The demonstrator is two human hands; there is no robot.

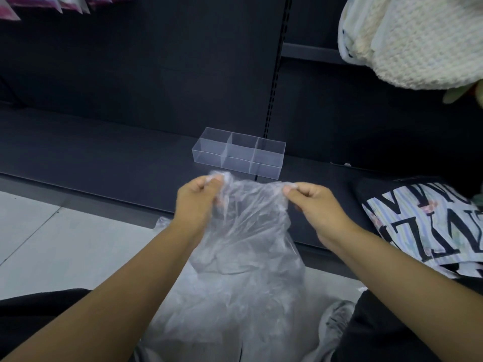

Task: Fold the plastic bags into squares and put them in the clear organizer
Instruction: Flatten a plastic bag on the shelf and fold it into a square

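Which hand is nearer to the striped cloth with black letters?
Right. The right hand pinches the plastic bag just left of the striped cloth, not touching it. The left hand pinches the bag farther left, at its other top corner.

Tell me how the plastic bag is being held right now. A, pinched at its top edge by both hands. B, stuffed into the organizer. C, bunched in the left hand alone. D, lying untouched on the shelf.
A: the left hand and the right hand each pinch the top edge of the plastic bag, which hangs between them, on the near side of the clear organizer.
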